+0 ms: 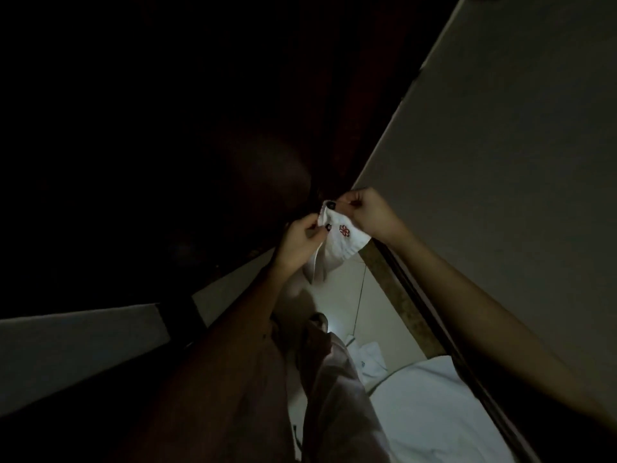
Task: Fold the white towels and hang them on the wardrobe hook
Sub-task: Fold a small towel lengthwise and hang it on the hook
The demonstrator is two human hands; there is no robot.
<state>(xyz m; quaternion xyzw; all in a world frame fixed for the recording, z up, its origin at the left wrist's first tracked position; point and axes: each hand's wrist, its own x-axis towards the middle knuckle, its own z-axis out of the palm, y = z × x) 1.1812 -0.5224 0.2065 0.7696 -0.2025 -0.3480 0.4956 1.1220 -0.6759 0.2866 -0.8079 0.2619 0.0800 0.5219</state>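
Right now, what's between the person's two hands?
A white cloth towel with a red embroidered mark, pinched by the left hand and the right hand, seen in the head view.

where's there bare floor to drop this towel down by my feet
Bare pale floor shows in the strip between your foot and the brown strip along the wall, right under the towel. Nearer you it is crowded: a crumpled white cloth and white bedding fill it. The left side is too dark to judge.
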